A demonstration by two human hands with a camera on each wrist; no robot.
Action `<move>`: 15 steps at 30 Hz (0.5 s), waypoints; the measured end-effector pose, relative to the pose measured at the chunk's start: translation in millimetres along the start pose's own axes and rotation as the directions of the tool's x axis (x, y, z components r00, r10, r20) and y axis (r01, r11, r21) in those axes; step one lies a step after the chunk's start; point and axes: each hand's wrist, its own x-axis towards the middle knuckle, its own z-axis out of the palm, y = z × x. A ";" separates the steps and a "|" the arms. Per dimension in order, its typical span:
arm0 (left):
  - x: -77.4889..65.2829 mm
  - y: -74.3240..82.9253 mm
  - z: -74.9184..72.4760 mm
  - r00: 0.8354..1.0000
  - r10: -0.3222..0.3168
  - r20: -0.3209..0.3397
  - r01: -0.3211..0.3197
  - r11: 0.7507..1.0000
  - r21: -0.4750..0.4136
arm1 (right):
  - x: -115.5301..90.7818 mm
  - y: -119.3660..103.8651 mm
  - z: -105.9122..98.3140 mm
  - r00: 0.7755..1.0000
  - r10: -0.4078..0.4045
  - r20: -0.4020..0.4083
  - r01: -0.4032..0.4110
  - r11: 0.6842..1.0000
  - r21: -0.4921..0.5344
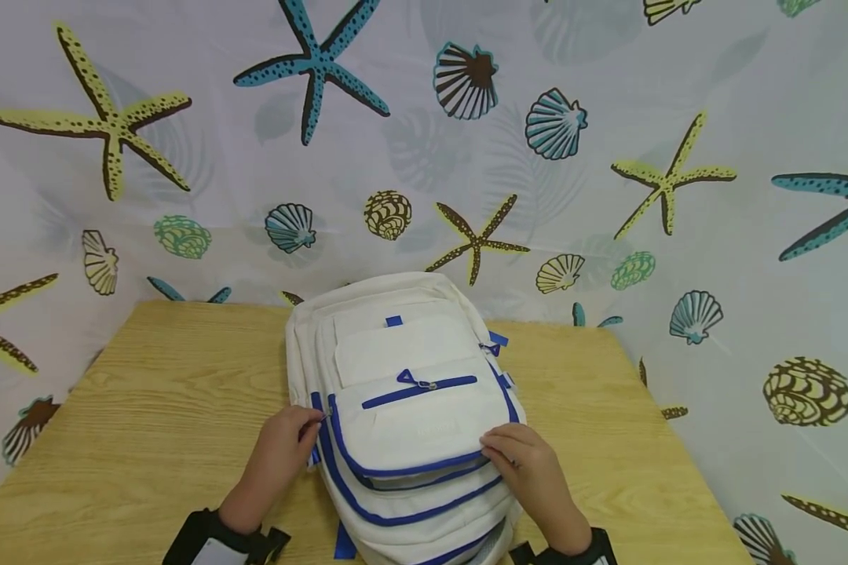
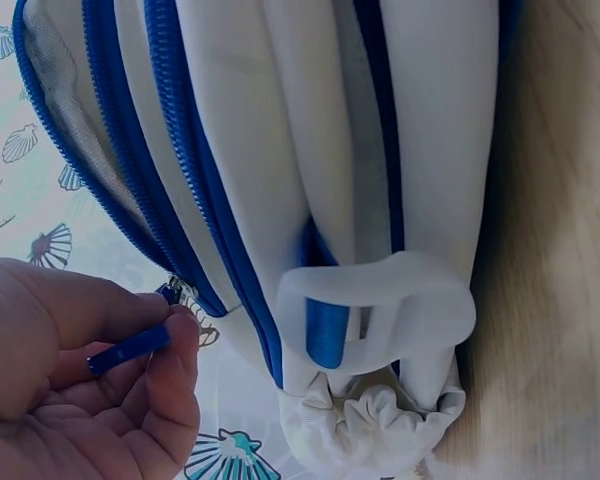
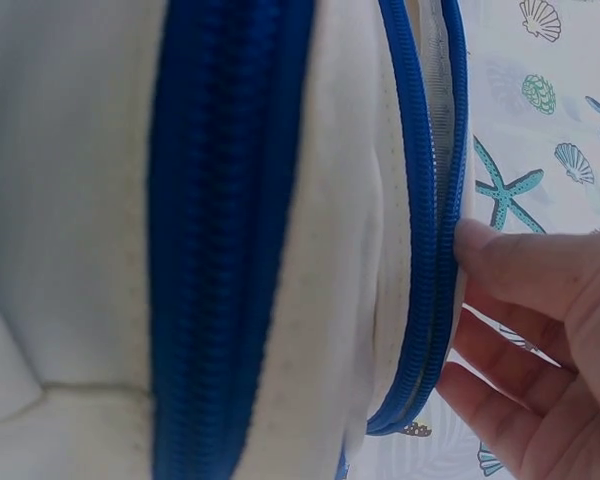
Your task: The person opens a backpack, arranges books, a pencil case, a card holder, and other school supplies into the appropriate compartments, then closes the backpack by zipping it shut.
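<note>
A white backpack with blue zips lies front side up on the wooden table. At its left side my left hand pinches the blue zipper pull of the front pocket between thumb and fingers. That pocket's zip is parted along the lower edge, where a gap with grey lining shows. My right hand holds the blue-trimmed pocket edge at the lower right corner, thumb against the zipper tape and fingers on the outer side. What the pocket holds inside cannot be seen.
A short horizontal zip with a blue triangular pull crosses the backpack's front. A white plastic buckle sits on its side. The wooden table extends to both sides, and a seashell-print cloth hangs behind.
</note>
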 end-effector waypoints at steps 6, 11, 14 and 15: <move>-5.3 1.8 -0.6 0.999 0.048 -0.011 -0.048 0.999 0.015 | -1.0 -1.0 0.9 1.000 0.000 -0.014 0.000 1.000 0.004; -7.3 2.6 0.0 0.999 0.037 0.002 -0.037 0.999 0.007 | -0.9 -1.0 1.5 1.000 0.002 -0.023 -0.002 1.000 0.005; -7.9 3.7 -0.6 1.000 0.014 0.019 -0.014 1.000 0.009 | -0.9 -1.2 1.8 1.000 0.003 -0.028 -0.003 1.000 0.004; -8.0 4.2 -1.0 1.000 0.013 0.021 -0.013 1.000 0.012 | -0.8 -1.3 1.9 1.000 0.003 -0.030 -0.003 1.000 0.005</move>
